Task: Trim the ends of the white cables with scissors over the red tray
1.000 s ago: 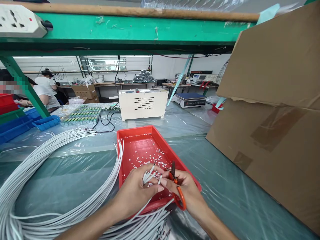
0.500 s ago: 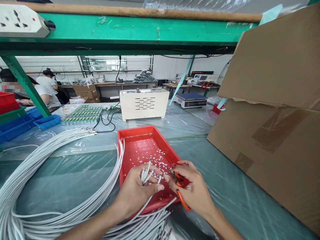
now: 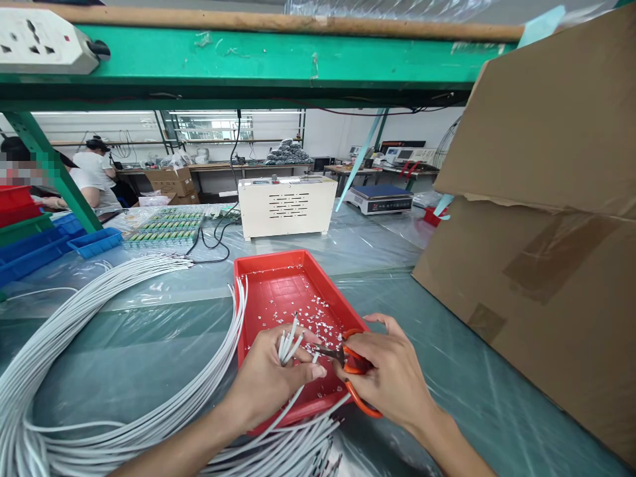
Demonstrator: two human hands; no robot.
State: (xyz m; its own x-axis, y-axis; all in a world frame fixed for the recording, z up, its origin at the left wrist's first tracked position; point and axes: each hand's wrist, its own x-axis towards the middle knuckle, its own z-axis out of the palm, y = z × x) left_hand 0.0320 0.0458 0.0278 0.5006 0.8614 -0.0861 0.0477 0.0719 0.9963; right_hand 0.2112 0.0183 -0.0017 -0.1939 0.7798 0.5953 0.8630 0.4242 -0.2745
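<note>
Over the red tray (image 3: 268, 285), my left hand (image 3: 275, 374) is closed around several white cables (image 3: 288, 346), their ends poking up past the fingers. One cable end is pinched apart between thumb and forefinger. My right hand (image 3: 385, 371) grips orange-handled scissors (image 3: 358, 399), whose dark blades point left at that single cable end. Whether the blades touch it I cannot tell. Small white scraps (image 3: 320, 318) are scattered on the tray floor. A long looped bundle of white cables (image 3: 54, 351) lies on the left and passes beneath my left forearm.
A large cardboard box (image 3: 536, 265) stands on the right. Behind the tray are a cream metal case (image 3: 285, 207) and a scale (image 3: 380, 199). Blue bins (image 3: 94, 242) and green circuit boards (image 3: 166, 225) sit at the left. A green shelf beam (image 3: 278, 56) crosses above; two people work beyond.
The scissors have turned so their blades show more clearly and point left at the cable end. My right hand has shifted slightly right; my left hand is nearly still.
</note>
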